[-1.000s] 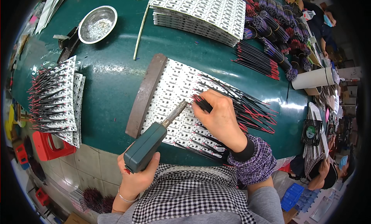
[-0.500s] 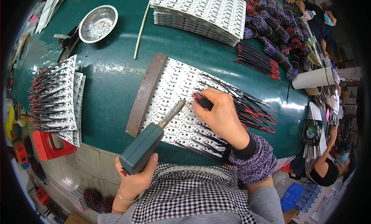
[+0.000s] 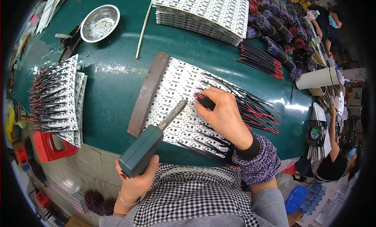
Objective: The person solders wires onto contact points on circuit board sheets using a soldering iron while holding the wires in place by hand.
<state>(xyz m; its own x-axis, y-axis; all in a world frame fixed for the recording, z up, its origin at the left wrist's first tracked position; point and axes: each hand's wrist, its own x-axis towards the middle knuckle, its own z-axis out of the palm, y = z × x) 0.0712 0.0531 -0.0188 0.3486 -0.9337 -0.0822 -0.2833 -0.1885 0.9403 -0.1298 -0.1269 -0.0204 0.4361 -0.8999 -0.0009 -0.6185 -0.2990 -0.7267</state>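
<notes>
A white circuit board panel (image 3: 172, 86) lies on the green table in front of me, its left edge against a brown bar (image 3: 149, 95). My left hand (image 3: 143, 178) is wrapped round a dark green soldering gun (image 3: 141, 150), whose metal tip points up and right over the panel, just left of my other hand. Pinched in my right hand (image 3: 224, 112) is a bundle of black wires (image 3: 205, 101) with red ends, held over the panel. More black and red wires (image 3: 258, 109) fan out from the panel's right side, partly hidden by that hand.
Left stand wired boards (image 3: 74, 97) above a red stool (image 3: 55, 146). A metal bowl (image 3: 100, 24) sits at the back left, stacked panels (image 3: 203, 11) at the back. Loose wires (image 3: 260, 60) and tied wire bundles (image 3: 280, 23) lie back right. Two people work at the far right.
The soldering gun has shifted slightly left, its tip a little farther from the wires in my right hand. My right hand has barely moved. A co-worker at the right has moved an arm.
</notes>
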